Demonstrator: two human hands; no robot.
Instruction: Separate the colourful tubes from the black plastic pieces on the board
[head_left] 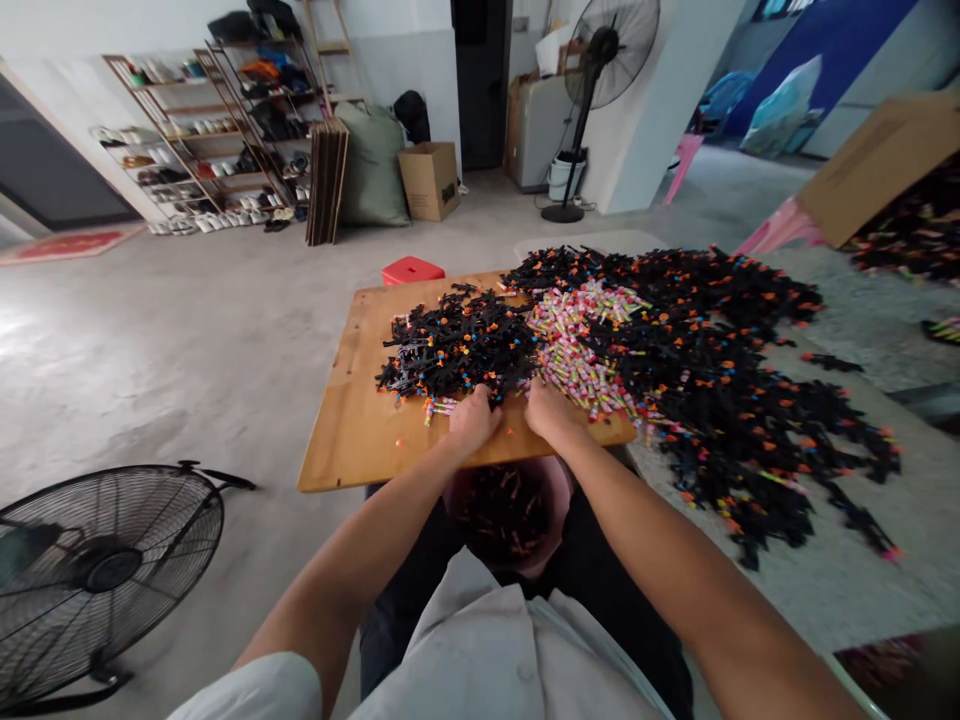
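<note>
My left hand [474,421] is at the near edge of a heap of black plastic toy guns [465,340] with orange and blue bits. Its fingers are curled together by a dark piece, and what they hold is too small to make out. Close by on the right, my right hand [551,410] reaches the edge of a pile of small pink-and-yellow wrapped tubes [581,370]. Its fingers are bent and partly hidden, so their contents cannot be named. Both hands are over a wooden board [352,420]. A few tubes [440,408] lie just left of my left hand.
Under the board's near edge, a pink tub [561,505] holds dark pieces between my legs. More black toy guns [720,390] spread over the grey surface at right. A floor fan [112,570] stands at left, a red stool [412,270] behind the board.
</note>
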